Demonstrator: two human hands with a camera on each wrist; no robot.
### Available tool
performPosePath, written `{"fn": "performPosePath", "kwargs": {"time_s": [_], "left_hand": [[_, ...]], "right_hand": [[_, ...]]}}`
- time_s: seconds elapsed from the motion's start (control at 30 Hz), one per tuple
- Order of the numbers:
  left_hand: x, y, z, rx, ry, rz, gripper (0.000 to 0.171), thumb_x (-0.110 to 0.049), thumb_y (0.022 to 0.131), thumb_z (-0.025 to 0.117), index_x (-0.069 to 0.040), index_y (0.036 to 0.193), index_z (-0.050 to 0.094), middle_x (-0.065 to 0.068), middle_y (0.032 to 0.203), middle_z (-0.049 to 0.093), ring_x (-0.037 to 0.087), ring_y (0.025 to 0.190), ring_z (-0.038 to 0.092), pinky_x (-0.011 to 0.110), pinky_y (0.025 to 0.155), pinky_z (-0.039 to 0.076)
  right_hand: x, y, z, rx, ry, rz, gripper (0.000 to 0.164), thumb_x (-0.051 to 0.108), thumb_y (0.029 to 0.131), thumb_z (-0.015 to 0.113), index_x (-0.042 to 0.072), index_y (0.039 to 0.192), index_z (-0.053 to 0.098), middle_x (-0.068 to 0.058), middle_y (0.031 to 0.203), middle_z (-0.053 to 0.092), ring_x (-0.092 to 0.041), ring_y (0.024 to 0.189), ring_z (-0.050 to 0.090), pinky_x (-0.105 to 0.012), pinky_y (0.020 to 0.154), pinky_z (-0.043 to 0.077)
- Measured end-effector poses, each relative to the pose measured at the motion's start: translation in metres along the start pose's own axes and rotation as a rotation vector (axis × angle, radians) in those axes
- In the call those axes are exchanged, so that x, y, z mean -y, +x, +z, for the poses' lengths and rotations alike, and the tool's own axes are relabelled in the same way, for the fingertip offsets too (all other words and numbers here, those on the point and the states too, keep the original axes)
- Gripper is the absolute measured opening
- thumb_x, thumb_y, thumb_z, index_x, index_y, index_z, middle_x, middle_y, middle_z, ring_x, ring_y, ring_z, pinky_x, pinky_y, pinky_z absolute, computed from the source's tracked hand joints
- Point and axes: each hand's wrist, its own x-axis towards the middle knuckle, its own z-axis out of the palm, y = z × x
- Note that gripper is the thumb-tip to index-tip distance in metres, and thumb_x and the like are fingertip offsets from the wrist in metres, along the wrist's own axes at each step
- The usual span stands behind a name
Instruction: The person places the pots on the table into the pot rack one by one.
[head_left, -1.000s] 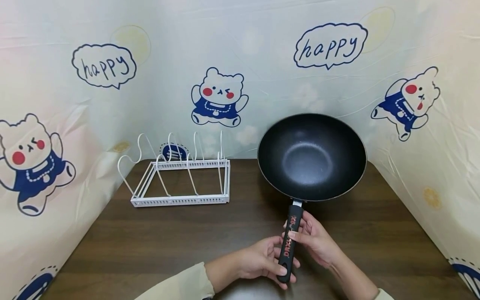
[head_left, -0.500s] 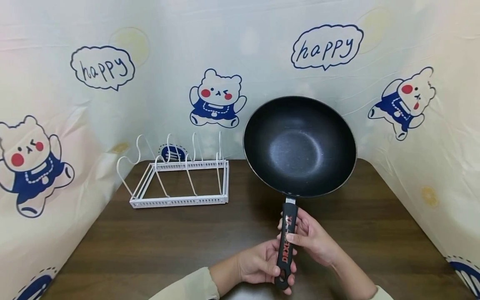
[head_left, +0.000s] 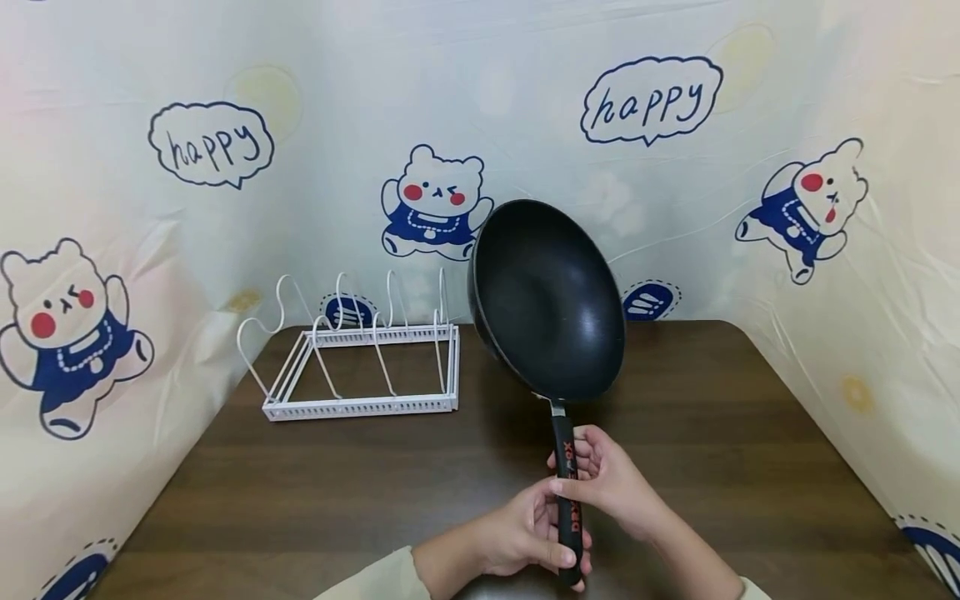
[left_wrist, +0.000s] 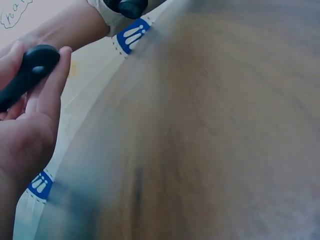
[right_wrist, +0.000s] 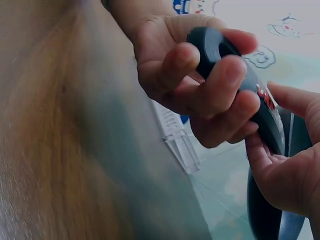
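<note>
A black wok (head_left: 551, 300) is held up above the table by its black handle, its hollow tilted toward the right and toward me. My left hand (head_left: 517, 533) grips the handle's lower end, thumb on top and fingers underneath. Higher up the handle, my right hand (head_left: 611, 483) pinches it between thumb and fingers. In the right wrist view the left hand's fingers (right_wrist: 220, 85) curl round the end of the handle (right_wrist: 270, 120), and the right hand (right_wrist: 290, 175) holds it farther along. The left wrist view catches the handle's tip (left_wrist: 42, 57) in the left hand (left_wrist: 30, 130).
To the left on the brown wooden table (head_left: 337, 475) stands a white rack (head_left: 360, 406) with several upright wire loops. Behind and at both sides hangs a pale cloth (head_left: 540, 100) printed with bears and "happy" bubbles.
The wok has moved left, first rising, and has turned about its handle so that more of its left outer side shows. Both hands have kept hold of the handle; the rack stayed put.
</note>
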Motion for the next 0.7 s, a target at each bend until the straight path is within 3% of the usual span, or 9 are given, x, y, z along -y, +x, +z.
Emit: {"fn": "performPosePath", "kwargs": {"time_s": [0.2, 0.47, 0.7], "left_hand": [[0.001, -0.008, -0.004, -0.130, 0.138, 0.058, 0.068, 0.009, 0.084, 0.070, -0.008, 0.138, 0.032, 0.011, 0.102, 0.061, 0.021, 0.082, 0.071, 0.032, 0.068, 0.059], [0.002, -0.017, -0.006, -0.397, 0.349, 0.113, 0.058, 0.013, 0.077, 0.074, 0.000, 0.124, 0.044, 0.013, 0.095, 0.061, 0.020, 0.077, 0.068, 0.028, 0.061, 0.057], [-0.001, -0.030, -0.006, -0.498, 0.484, 0.177, 0.056, 0.014, 0.074, 0.075, 0.005, 0.119, 0.044, 0.014, 0.096, 0.059, 0.020, 0.076, 0.066, 0.027, 0.060, 0.057]], "right_hand": [[-0.009, 0.012, 0.014, -0.060, -0.012, -0.006, 0.052, -0.002, 0.080, 0.075, -0.010, 0.119, 0.042, -0.024, 0.103, 0.061, -0.027, 0.091, 0.062, -0.026, 0.083, 0.052], [-0.014, 0.023, 0.031, -0.081, 0.024, -0.004, 0.054, -0.011, 0.083, 0.063, -0.012, 0.130, 0.038, -0.018, 0.109, 0.058, -0.040, 0.101, 0.054, -0.025, 0.085, 0.050], [-0.016, 0.034, 0.043, -0.060, 0.081, -0.022, 0.061, -0.015, 0.083, 0.062, -0.010, 0.137, 0.033, -0.025, 0.112, 0.057, -0.046, 0.102, 0.054, -0.027, 0.087, 0.050]]}}
